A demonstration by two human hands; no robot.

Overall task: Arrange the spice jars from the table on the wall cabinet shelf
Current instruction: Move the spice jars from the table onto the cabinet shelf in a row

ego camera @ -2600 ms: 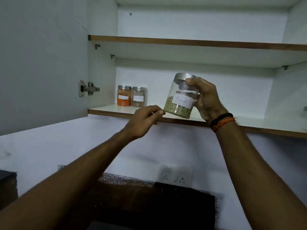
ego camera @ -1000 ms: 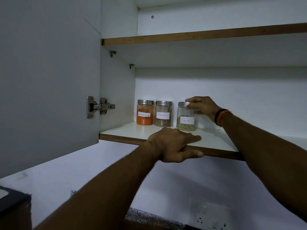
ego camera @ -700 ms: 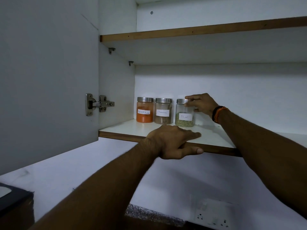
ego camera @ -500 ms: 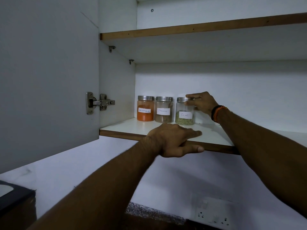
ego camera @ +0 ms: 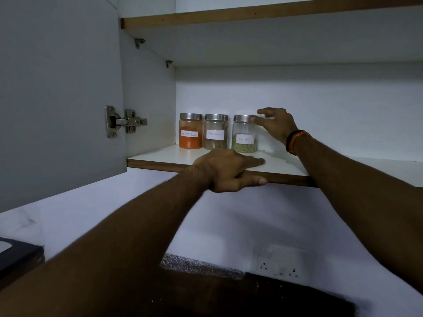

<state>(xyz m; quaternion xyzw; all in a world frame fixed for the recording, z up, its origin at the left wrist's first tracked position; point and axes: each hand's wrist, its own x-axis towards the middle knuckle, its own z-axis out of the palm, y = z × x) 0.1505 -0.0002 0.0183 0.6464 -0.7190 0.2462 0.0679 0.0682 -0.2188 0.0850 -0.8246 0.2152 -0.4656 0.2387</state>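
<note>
Steel-lidded fennel jar (ego camera: 244,133) sits third on the shelf (ego camera: 283,165); its handwritten label is barely legible. Right hand (ego camera: 275,124) grip released, fingertips by the lid; left hand (ego camera: 225,171) flat on the shelf edge.

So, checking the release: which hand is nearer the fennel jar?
Right. The right hand has its fingers at the fennel jar lid; the left hand rests on the shelf edge in front.

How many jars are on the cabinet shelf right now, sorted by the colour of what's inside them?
Orange contents: 1, the orange jar at the left end.
Brownish contents: 1, the middle jar.
Green contents: 1, the green jar at the right end, with the right hand at its lid.
Total: 3 jars, all upright in a row on the lower shelf.
</note>
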